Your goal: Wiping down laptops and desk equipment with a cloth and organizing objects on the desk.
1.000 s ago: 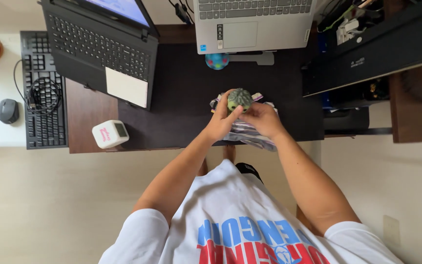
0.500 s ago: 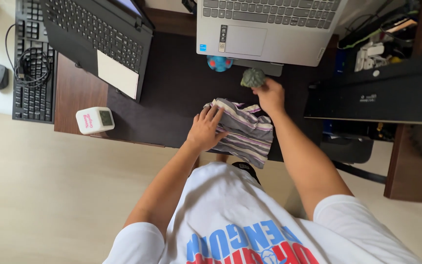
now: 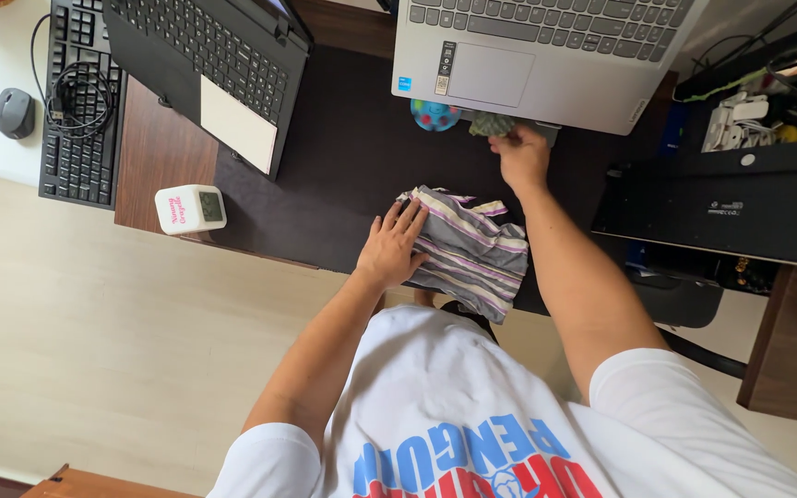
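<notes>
Head cam: green toy [image 3: 491,124] at right hand [image 3: 522,159] fingertips, left hand [image 3: 389,247] on striped cloth [image 3: 472,247].

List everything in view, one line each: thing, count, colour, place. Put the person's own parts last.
striped cloth: 1, grey with purple and white stripes, desk's near edge, under the left hand
green ball: 1, dull green, at the silver laptop's front edge, by the right hand's fingers
blue ball: 1, blue with red spots, left of the green ball
silver laptop: 1, silver, top centre
black laptop: 1, black, top left
keyboard: 1, black, far left, coiled cable on it
mouse: 1, grey, left of the keyboard
cube clock: 1, white, desk's left corner
desk mat: 1, dark, centre
left hand: flat on the cloth
right hand: at the green ball
</notes>
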